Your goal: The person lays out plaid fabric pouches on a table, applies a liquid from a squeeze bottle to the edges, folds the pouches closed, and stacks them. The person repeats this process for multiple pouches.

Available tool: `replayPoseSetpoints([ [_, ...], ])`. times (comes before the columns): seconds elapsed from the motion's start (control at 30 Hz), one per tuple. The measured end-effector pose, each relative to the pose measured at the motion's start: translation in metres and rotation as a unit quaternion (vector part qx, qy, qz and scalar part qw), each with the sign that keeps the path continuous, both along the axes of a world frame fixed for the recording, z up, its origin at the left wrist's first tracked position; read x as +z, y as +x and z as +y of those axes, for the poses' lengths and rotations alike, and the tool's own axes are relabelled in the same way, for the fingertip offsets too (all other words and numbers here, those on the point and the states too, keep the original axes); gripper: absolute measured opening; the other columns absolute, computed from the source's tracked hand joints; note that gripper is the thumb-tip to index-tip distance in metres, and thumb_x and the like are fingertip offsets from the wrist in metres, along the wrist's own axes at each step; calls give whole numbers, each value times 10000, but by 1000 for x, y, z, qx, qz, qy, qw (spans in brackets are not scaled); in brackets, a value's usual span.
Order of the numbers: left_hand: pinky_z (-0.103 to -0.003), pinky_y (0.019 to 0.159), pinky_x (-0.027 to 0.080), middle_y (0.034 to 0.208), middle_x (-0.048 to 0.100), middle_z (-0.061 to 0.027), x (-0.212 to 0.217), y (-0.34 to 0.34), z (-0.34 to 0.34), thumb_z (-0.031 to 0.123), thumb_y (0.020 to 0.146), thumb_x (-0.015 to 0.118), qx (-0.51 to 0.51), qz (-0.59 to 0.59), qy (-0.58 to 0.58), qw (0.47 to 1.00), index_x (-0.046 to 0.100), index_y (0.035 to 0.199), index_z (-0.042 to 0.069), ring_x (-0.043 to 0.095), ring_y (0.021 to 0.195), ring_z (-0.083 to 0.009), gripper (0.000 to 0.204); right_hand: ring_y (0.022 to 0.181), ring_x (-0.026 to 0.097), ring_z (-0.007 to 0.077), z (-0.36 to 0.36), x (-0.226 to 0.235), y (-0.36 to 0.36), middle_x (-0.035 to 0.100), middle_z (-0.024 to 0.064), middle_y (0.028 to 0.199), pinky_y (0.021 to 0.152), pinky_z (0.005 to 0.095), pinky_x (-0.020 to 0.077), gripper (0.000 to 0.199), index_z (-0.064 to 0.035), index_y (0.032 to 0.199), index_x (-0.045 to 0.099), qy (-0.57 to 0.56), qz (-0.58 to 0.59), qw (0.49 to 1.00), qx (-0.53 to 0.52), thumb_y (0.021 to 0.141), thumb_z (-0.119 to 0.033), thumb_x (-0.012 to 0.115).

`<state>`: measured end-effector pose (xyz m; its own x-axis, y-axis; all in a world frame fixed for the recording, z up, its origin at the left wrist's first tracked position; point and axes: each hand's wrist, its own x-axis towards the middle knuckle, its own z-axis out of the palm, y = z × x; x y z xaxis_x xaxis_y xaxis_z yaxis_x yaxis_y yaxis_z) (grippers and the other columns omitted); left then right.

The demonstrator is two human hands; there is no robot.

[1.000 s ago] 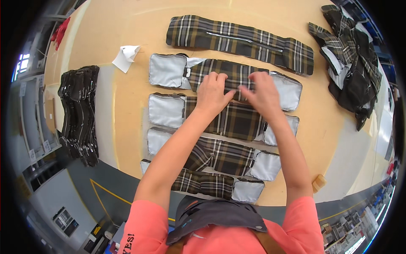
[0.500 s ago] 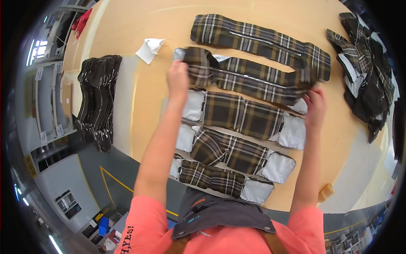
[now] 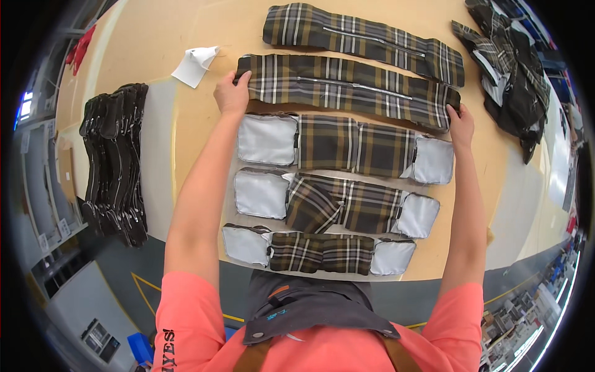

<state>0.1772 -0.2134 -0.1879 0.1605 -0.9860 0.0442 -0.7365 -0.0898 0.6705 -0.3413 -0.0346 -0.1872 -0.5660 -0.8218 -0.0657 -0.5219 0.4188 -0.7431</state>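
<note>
A plaid fabric panel (image 3: 279, 87) with a metal zipper along its middle lies stretched flat across the table. My left hand (image 3: 232, 94) pinches its left end, thumb and fingers at the edge. At the opposite end, my right hand (image 3: 460, 126) has its fingers closed on the lower right corner. Beyond it lies a similar zippered plaid panel (image 3: 365, 46), touched by neither hand. Nearer to me are three rows of plaid pieces with pale grey padded ends: a far row (image 3: 325, 142), a middle row (image 3: 372, 204) and a near row (image 3: 322, 251).
A stack of dark fabric pieces (image 3: 114, 161) hangs over the table's left edge. A crumpled white scrap (image 3: 194, 67) lies left of the panels. At the far right is a heap of plaid and black fabric (image 3: 514, 80). Red cloth (image 3: 80, 49) sits far left.
The held panel, folded over at both ends before, is now spread flat with its full plaid face showing. My hands have drawn its ends outward. The view has shifted a little.
</note>
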Motion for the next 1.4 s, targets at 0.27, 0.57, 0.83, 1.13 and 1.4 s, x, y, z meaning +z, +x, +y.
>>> replayPoseSetpoints([
  [0.27,-373,786,467,857,620,-57,59,-36,69,218,795,727,-131,127,-127,975,646,928,63,564,819,-233,220,828,566,258,24,71,146,606,121,948,748,369,471,259,-53,1035,601,-103,128,986,19,843,-209,679],
  [0.57,-368,737,505,824,602,-59,20,-113,183,168,745,707,-414,-56,-104,902,641,926,96,585,853,-252,207,820,568,296,70,22,255,550,100,865,725,376,496,268,-51,892,545,1,264,951,160,762,-198,727],
  [0.83,-346,755,505,854,631,-91,33,-106,178,104,816,609,-351,54,-86,931,680,905,84,617,831,-254,115,761,600,281,80,29,233,602,113,834,692,369,496,115,-50,893,585,-82,112,986,97,810,-107,641],
  [1.13,-325,794,500,1018,655,-61,32,13,133,163,862,626,131,642,186,732,609,1089,21,612,919,-172,268,902,612,132,125,60,88,658,29,978,790,265,488,206,-36,1048,629,-159,-546,792,-223,899,-177,614],
  [1.4,-291,685,463,755,668,-18,11,16,129,235,826,739,81,182,61,978,693,875,22,566,683,-121,224,793,558,91,139,15,46,637,37,873,731,244,451,209,7,998,631,-67,-157,982,-84,882,-162,671],
])
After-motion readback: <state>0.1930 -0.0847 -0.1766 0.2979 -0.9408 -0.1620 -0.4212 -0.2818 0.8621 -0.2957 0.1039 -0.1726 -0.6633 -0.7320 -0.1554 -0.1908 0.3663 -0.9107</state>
